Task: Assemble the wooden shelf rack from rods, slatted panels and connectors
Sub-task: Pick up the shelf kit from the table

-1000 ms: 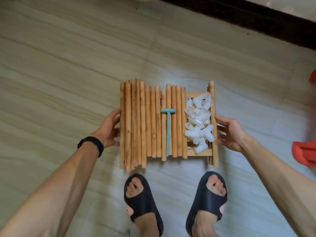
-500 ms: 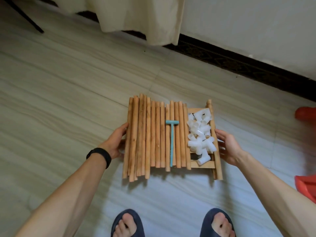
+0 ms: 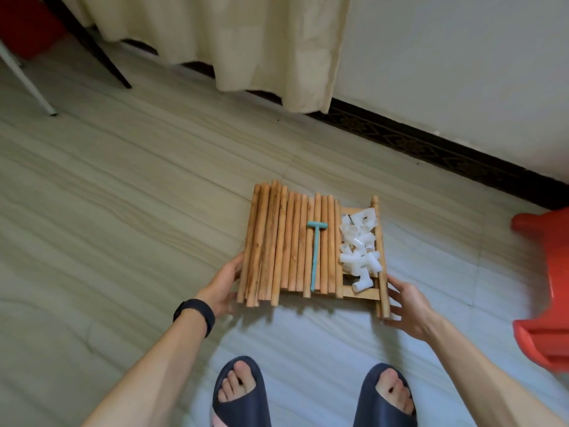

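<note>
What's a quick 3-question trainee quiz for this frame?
1. True or false: the teal T-shaped tool lies on top of the wooden rods.
2. The white connectors are piled: A) on the floor, B) on the slatted panel, right of the rods, C) left of the rods.
3. Fill in: the black wristband is on the ___ arm.
Key: 1 true; 2 B; 3 left.
</note>
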`<action>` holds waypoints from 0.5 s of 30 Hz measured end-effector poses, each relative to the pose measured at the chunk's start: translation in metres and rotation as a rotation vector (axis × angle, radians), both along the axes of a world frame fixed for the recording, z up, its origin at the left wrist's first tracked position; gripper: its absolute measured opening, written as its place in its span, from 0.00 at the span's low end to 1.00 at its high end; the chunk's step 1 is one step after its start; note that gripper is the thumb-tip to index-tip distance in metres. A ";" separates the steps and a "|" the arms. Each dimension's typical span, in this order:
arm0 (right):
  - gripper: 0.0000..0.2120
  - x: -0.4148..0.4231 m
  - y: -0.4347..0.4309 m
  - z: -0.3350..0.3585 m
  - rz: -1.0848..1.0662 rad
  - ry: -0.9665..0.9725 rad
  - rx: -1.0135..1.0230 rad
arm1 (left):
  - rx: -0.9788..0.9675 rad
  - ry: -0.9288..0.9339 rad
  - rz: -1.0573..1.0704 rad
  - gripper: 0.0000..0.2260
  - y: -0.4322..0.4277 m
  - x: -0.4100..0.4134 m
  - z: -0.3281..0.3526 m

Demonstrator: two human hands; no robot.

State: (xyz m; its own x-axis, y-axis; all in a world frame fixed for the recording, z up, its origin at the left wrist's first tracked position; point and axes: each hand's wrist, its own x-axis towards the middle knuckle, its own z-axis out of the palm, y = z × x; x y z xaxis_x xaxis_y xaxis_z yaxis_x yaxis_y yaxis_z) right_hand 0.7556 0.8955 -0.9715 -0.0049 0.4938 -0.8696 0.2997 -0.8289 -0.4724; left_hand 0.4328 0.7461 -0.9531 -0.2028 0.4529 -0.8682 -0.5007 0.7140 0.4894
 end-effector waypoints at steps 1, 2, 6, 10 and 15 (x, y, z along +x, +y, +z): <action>0.14 -0.001 -0.006 0.000 -0.010 -0.002 0.009 | 0.022 0.005 0.007 0.15 0.003 0.005 0.002; 0.13 -0.003 -0.011 0.000 -0.023 -0.001 0.019 | 0.035 0.004 0.017 0.15 0.005 0.009 0.002; 0.14 -0.011 -0.011 0.000 -0.055 0.005 0.048 | 0.073 0.032 0.055 0.16 0.011 0.012 -0.003; 0.17 -0.015 0.006 -0.008 -0.097 0.034 0.074 | 0.077 0.052 0.067 0.15 0.022 0.010 -0.009; 0.21 -0.018 0.036 -0.015 -0.083 0.071 0.080 | 0.090 0.074 0.080 0.13 0.047 0.007 -0.009</action>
